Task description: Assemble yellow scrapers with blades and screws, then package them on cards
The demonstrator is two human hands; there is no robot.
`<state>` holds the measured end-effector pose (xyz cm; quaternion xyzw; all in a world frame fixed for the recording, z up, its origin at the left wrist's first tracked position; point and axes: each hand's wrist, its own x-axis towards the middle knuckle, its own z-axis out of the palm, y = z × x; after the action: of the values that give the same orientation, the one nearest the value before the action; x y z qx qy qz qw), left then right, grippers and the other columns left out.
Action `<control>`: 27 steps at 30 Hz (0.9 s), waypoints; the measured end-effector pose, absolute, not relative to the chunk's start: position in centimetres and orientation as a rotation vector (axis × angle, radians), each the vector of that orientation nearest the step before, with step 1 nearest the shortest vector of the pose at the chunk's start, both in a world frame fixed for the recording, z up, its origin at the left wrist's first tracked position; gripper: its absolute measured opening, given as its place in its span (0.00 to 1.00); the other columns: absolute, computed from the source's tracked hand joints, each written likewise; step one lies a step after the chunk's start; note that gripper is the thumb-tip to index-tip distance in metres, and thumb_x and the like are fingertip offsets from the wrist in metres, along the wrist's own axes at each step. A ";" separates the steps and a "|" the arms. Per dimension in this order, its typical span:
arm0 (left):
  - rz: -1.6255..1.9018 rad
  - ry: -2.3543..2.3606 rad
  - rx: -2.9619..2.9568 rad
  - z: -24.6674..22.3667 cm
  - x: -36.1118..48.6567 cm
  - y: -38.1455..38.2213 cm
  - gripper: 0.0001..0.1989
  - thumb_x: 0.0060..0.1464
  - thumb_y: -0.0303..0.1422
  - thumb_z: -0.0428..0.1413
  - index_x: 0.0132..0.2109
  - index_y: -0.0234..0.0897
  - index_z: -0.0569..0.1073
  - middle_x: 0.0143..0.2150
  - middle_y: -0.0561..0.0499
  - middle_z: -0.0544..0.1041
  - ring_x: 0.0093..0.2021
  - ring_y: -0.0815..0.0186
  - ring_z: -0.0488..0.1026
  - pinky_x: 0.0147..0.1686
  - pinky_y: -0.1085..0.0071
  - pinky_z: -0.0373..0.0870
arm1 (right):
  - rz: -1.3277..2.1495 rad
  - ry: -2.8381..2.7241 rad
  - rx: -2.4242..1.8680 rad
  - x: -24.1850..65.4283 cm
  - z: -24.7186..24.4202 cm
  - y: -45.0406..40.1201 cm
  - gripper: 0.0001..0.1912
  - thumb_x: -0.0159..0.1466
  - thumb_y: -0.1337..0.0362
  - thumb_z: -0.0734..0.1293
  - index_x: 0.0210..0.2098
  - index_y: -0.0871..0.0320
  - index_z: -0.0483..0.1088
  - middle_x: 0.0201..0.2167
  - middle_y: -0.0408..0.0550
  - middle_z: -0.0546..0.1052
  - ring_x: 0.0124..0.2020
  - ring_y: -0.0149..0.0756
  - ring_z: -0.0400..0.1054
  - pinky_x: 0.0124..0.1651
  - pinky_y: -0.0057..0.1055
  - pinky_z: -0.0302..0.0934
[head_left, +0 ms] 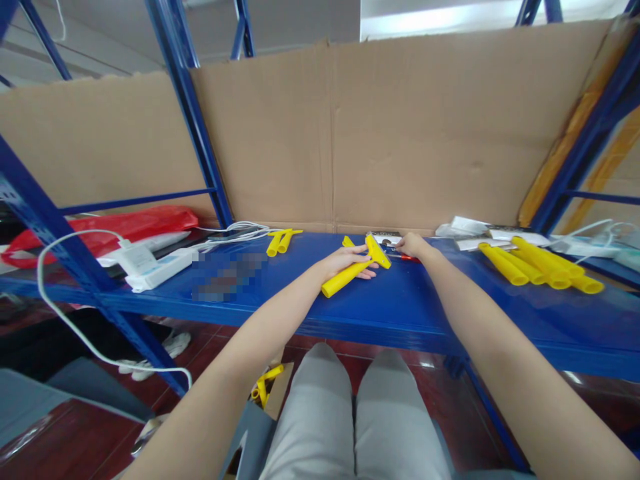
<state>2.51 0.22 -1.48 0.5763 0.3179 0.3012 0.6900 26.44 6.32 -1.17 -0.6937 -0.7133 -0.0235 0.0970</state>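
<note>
My left hand (349, 262) is closed around a yellow T-shaped plastic handle (345, 279). The handle's round, hollow-looking grip points toward me, and its crossbar slants up beside my fingers. Behind that hand, the tip of another yellow piece (347, 241) shows. Further right, my right hand (414, 246) reaches down to the shelf with its fingers pinched together. Close by its fingertips lies a small red and dark item (407, 257), too small to name. A white card-like packet with dark print (387, 238) lies just behind, partly covered.
Two yellow T-shaped handles (280, 242) lie at the back left of the blue shelf (300, 313). Several more yellow handles (543, 265) are at the right. A white power strip (163, 268), cables and a red bag (120, 230) occupy the left. Cardboard (410, 133) walls the back.
</note>
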 end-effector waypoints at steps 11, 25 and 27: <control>0.745 0.729 1.217 -1.6 2.6 0.7 0.32 0.55 0.18 0.56 0.66 0.31 0.61 0.52 0.32 0.76 0.37 0.60 0.81 0.40 0.67 0.79 | -0.138 -2.136 -1.999 26.3 -1.2 6.6 0.13 0.60 0.70 0.66 0.42 0.63 0.80 0.38 0.52 0.82 0.37 0.37 0.75 0.40 0.22 0.63; 0.765 0.841 1.285 -1.3 2.5 0.4 0.12 0.56 0.17 0.53 0.48 0.24 0.72 0.40 0.38 0.79 0.29 0.64 0.79 0.36 0.68 0.78 | -0.019 -2.086 -2.105 26.3 -1.3 6.4 0.14 0.58 0.73 0.64 0.40 0.66 0.79 0.31 0.56 0.81 0.35 0.42 0.75 0.41 0.27 0.64; 0.760 0.843 1.295 -1.4 2.5 0.5 0.11 0.56 0.17 0.53 0.46 0.25 0.72 0.40 0.38 0.79 0.30 0.64 0.79 0.37 0.67 0.78 | -0.021 -2.095 -2.110 26.2 -1.2 6.3 0.15 0.58 0.74 0.64 0.41 0.67 0.79 0.32 0.57 0.81 0.36 0.42 0.75 0.42 0.28 0.64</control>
<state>2.45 0.47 -1.37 0.5703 0.3711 0.3349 0.6518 26.20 6.29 -1.18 -0.7070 -0.7022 -0.0071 0.0841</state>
